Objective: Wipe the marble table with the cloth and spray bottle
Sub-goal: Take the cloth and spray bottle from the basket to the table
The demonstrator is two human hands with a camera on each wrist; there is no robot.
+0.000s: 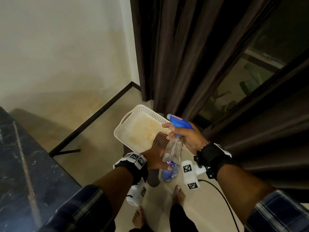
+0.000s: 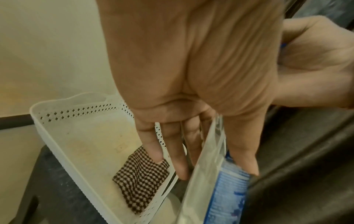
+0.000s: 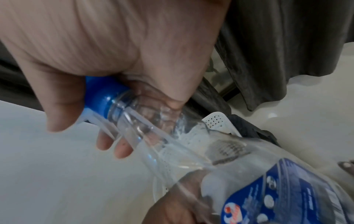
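The clear spray bottle [image 1: 173, 151] with a blue trigger head and blue label hangs tilted above the floor, held in both hands. My right hand [image 1: 182, 134] grips its neck just under the blue head [image 3: 101, 94]. My left hand [image 1: 158, 159] holds the lower body, with the thumb pressed on the label [image 2: 229, 189] and the fingers [image 2: 176, 151] behind the bottle. The brown checked cloth [image 1: 159, 139] lies folded in the near corner of a white perforated basket [image 1: 132, 121], just beyond my left hand. In the left wrist view the cloth [image 2: 141, 174] is plainly untouched. The dark marble table [image 1: 25, 164] is at the left.
The basket [image 2: 57, 136] sits on a dark stool [image 2: 63, 189] in a corner by a cream wall. Dark curtains [image 1: 192, 56] hang at the right. A black cable [image 1: 222, 196] runs from my right wrist. My bare feet [image 1: 178, 193] stand on the pale floor.
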